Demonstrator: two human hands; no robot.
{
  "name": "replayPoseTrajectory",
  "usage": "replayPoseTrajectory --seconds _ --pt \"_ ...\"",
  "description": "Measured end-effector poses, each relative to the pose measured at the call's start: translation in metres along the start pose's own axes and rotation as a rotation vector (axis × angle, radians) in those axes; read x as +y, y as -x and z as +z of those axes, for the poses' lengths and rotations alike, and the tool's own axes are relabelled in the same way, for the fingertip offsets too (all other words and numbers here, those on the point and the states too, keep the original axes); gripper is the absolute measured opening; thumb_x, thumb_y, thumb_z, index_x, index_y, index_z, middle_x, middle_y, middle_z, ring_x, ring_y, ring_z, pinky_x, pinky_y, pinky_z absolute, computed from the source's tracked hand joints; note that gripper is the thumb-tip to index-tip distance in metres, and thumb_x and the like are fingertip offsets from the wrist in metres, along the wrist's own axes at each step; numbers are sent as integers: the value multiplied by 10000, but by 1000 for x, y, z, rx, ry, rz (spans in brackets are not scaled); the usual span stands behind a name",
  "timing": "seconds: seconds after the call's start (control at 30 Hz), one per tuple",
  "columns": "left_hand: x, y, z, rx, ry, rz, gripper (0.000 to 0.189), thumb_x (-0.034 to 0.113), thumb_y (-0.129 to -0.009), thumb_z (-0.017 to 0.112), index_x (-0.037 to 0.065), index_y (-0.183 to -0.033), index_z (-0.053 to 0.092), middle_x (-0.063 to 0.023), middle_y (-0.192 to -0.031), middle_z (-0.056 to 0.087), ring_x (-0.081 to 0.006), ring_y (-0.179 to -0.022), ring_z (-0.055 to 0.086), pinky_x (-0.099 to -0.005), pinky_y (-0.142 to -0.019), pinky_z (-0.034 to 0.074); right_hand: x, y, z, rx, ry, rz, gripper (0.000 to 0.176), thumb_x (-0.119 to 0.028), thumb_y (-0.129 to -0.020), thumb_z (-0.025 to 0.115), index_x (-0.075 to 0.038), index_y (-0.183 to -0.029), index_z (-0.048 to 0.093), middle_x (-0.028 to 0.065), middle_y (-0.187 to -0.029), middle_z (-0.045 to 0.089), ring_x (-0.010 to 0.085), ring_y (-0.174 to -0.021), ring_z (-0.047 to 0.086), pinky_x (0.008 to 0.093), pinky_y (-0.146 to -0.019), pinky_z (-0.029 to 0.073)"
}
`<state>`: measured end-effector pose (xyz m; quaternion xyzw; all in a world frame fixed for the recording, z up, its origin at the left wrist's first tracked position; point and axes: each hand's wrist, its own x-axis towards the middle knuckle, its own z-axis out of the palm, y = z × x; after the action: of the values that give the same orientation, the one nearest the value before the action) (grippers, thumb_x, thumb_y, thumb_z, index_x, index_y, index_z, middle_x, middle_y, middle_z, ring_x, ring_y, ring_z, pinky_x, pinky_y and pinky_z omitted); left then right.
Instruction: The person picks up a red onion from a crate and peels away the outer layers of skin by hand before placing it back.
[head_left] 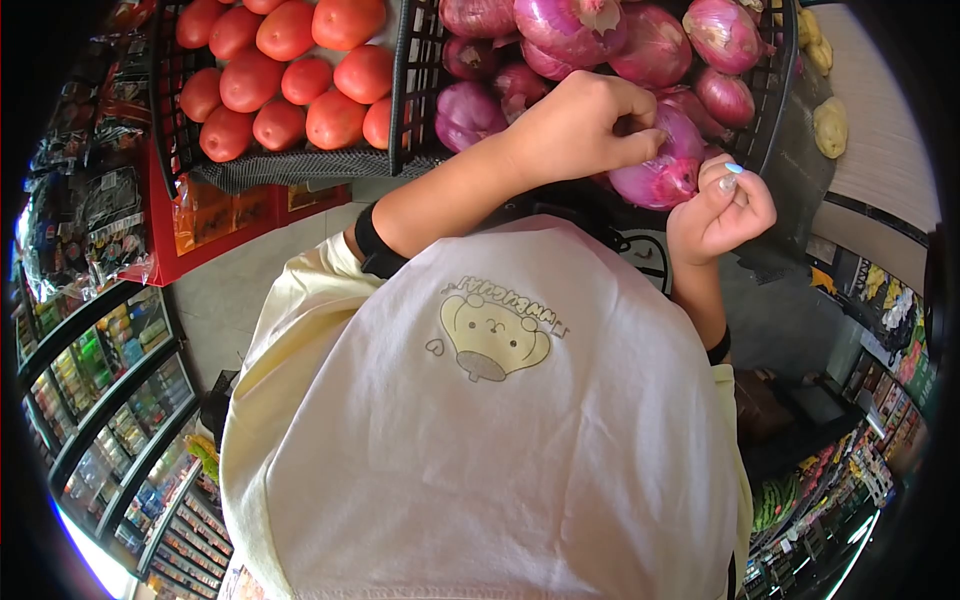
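Note:
Over a black crate (400, 100) of red onions, my left hand (590, 120) is closed, its thumb and curled fingertips against a purple-red onion (655, 180) at the crate's near edge. Beside that onion's right end is my right hand (722, 208), its fingers curled and the thumb pressed to them. Whatever either hand pinches is too small or hidden to name. Part of the onion lies behind my left fingers. Other onions (650, 45) are piled just beyond.
Red tomatoes (285, 85) fill the crate section on the left. Pale potatoes (830, 127) lie at the upper right. A red display box (215, 225) stands below the tomatoes, and stocked shelves (110, 370) line the left side. Packaged goods hang at the upper left.

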<state>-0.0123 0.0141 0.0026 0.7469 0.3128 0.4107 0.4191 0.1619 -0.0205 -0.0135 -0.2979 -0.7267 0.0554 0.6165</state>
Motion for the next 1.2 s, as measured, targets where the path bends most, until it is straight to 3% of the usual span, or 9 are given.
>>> replayPoseTrajectory --seconds 0.33,0.53,0.63,0.73,0.77,1.03,1.1,1.2 --pt "-2 3 -2 6 114 -82 151 94 -786 593 -18 -696 546 -53 -599 511 -98 -538 486 -255 -510 415 0 0 2 -3 -14 -14 165 -11 -912 386 29 -1064 336 51 -654 426 86 -509 358 278 -621 438" --pt "1 5 -8 63 90 -80 164 121 -810 572 -25 -736 563 -72 -615 527 -138 -569 542 -287 -537 441 1 2 1 -20 -4 -6 167 -11 -913 382 33 -1068 336 55 -665 430 83 -521 366 279 -660 448" --pt "10 2 -7 67 -205 -18 241 245 -822 591 9 -776 576 -108 -649 555 -230 -549 542 -330 -526 443 0 2 0 -5 9 3 166 -19 -917 382 32 -1068 336 53 -663 428 83 -522 365 277 -659 449" --pt "17 3 5 128 -474 118 234 262 -809 606 34 -779 559 -111 -660 558 -280 -576 563 -363 -519 450 -1 0 2 -4 5 3 165 -28 -921 384 33 -1067 336 50 -660 426 81 -520 363 275 -655 449" --pt "20 3 6 106 -566 84 210 247 -793 618 51 -783 544 -108 -676 566 -295 -612 579 -386 -520 462 0 0 2 -13 5 -6 165 -28 -921 383 33 -1067 335 49 -660 425 81 -518 362 274 -651 449" --pt "5 1 2 121 -557 147 118 147 -758 605 47 -788 550 -98 -695 574 -283 -621 585 -385 -527 478 -2 0 2 -20 26 -6 169 -19 -918 377 35 -1072 332 49 -651 420 84 -511 358 266 -612 437" --pt "4 3 -2 136 -570 126 108 134 -754 601 45 -786 549 -100 -697 574 -284 -627 586 -384 -531 480 -3 1 0 1 44 42 163 -46 -920 407 13 -1050 328 90 -670 431 124 -537 367 321 -552 432" --pt "-8 4 -8 149 -604 122 104 130 -755 596 45 -769 539 -98 -688 572 -286 -615 586 -382 -522 481 -1 2 -2 -4 27 42 162 -45 -918 409 11 -1046 327 95 -682 432 126 -543 373 321 -563 438"
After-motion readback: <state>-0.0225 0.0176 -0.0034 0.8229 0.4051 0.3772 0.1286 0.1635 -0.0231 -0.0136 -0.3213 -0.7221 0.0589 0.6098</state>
